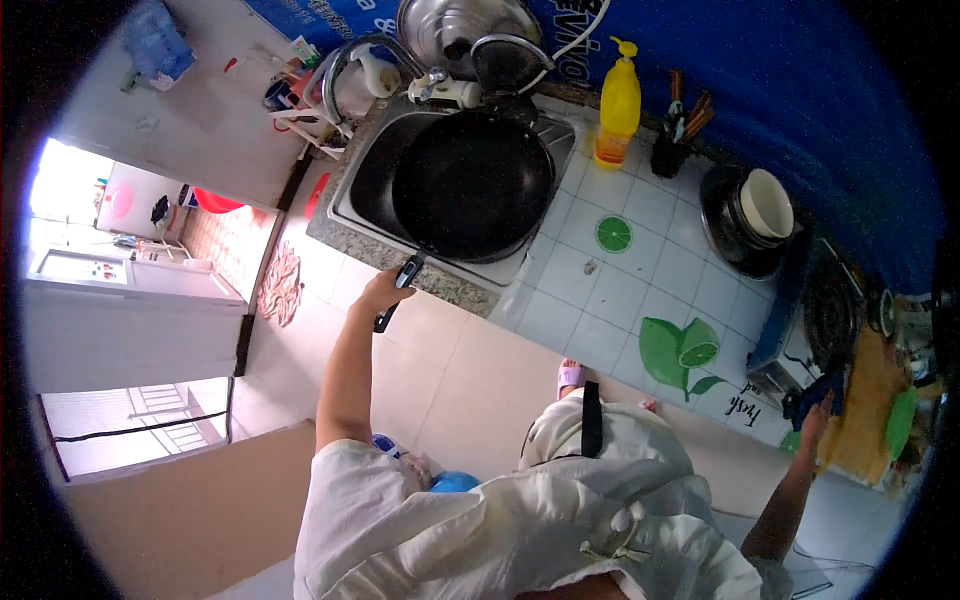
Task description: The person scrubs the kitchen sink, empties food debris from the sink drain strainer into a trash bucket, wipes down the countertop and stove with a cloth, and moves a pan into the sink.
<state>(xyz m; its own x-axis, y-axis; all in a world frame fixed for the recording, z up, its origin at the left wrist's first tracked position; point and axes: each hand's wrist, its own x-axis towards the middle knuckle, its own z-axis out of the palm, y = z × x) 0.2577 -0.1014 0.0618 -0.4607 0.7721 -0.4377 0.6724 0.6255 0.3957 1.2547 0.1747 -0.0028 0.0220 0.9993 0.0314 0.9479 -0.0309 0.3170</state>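
A black wok (474, 185) rests over the sink (365, 190), its handle pointing toward me. My left hand (387, 289) is closed round that handle. Far to the right, my right hand (819, 417) touches a dark blue cloth (822, 396) beside the gas stove (797, 345); its fingers look wrapped on the cloth. The faucet (375, 45) arches behind the sink, and a black lidded pan or strainer (508, 70) stands behind the wok.
A yellow pump bottle (618, 110), a black utensil holder (668, 157) and stacked bowls (766, 205) stand along the back of the tiled counter (585, 300). A wooden board (868, 400) lies right of the stove. A doorway opens at the left.
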